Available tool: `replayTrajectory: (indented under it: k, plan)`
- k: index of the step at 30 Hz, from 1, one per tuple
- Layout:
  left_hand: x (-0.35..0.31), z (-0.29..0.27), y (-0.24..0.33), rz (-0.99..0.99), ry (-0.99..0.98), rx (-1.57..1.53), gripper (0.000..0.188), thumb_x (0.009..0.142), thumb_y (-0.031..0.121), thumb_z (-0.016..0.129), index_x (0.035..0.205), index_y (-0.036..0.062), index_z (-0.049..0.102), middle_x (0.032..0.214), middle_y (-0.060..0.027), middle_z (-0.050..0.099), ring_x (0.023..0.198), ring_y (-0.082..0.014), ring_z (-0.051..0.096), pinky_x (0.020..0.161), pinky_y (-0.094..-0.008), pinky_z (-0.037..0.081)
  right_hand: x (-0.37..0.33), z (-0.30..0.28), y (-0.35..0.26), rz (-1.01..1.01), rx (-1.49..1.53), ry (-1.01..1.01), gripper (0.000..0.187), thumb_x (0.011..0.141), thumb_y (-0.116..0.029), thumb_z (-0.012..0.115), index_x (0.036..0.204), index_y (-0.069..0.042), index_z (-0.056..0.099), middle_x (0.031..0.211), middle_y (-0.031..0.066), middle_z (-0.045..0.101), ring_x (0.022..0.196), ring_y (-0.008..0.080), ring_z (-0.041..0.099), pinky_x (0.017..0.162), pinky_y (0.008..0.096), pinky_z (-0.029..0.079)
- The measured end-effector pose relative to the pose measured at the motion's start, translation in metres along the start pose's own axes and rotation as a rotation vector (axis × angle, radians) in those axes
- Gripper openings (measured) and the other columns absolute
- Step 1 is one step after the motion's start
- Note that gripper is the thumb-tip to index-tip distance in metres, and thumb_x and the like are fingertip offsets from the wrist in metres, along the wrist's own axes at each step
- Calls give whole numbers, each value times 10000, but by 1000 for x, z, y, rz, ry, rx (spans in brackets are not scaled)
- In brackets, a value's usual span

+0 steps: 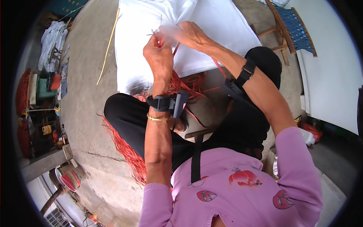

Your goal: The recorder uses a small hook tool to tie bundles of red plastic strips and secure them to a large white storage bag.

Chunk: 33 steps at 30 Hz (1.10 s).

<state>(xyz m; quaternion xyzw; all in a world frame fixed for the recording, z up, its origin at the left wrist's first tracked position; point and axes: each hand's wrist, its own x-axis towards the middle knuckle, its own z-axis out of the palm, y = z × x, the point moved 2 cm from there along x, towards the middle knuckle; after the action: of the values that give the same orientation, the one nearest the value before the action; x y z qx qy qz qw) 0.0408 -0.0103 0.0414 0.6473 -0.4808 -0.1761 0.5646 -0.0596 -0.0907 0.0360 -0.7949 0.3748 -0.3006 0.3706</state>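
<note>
Above a white cloth (136, 49), my two hands work close together. My left hand (158, 55) is closed in a pinch on some thin crossed strips (154, 33), whose dark ends stick out past the fingertips; a bit of red shows between the fingers. Just right of it is my right hand (191, 34), its fingers reaching toward the strips and smeared by motion, so what they hold is unclear. A red strip (217, 66) trails below the right forearm. Between my knees, under the cloth's near edge, lies a tangle of red strips (189, 85).
More red strips (126, 145) hang beside my left knee. On the concrete floor to the left lies a long yellow strip (109, 45). A wooden seat with blue webbing (298, 28) stands at the far right, and a bucket (72, 178) at the lower left.
</note>
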Motion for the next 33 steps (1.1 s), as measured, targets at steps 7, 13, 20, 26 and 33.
replayTrajectory:
  k: [7, 13, 20, 26, 33]
  plan:
    - [-10, -8, -26, -48, 63, -115, 268, 781, 32, 648, 1039, 1, 584, 916, -38, 579, 709, -99, 513, 633, -242, 446, 7, -16, -2, 190, 68, 34, 493, 674, -444, 542, 591, 41, 587, 574, 199, 570, 568, 317, 570, 601, 391, 464]
    - [13, 15, -69, -225, 296, 46, 179, 733, -43, 503, 871, -23, 615, 672, -65, 610, 603, -174, 591, 564, -299, 469, 7, -20, 1, -17, -133, 139, 550, 747, -454, 547, 532, 50, 497, 458, 174, 434, 443, 243, 453, 495, 397, 400]
    - [11, 1, -67, -133, 385, 118, 132, 702, -27, 531, 814, -12, 599, 661, -150, 620, 565, -262, 601, 544, -366, 465, -1, -23, -7, -256, -732, 75, 458, 749, -365, 551, 511, 26, 555, 454, 180, 494, 429, 323, 511, 463, 412, 421]
    - [20, 7, -9, 159, 175, 261, 98, 688, -14, 556, 784, -5, 571, 612, -126, 583, 565, -197, 545, 581, -316, 453, 4, -20, -22, -359, -809, -14, 404, 754, -355, 558, 557, -4, 595, 539, 185, 556, 536, 337, 581, 511, 436, 450]
    - [59, -10, -1, 339, -96, 592, 272, 744, 107, 646, 1005, 75, 575, 777, -170, 623, 712, -326, 604, 629, -389, 469, 14, -38, -30, -392, -521, 302, 226, 808, -229, 526, 839, -9, 571, 676, 212, 604, 685, 397, 609, 609, 437, 502]
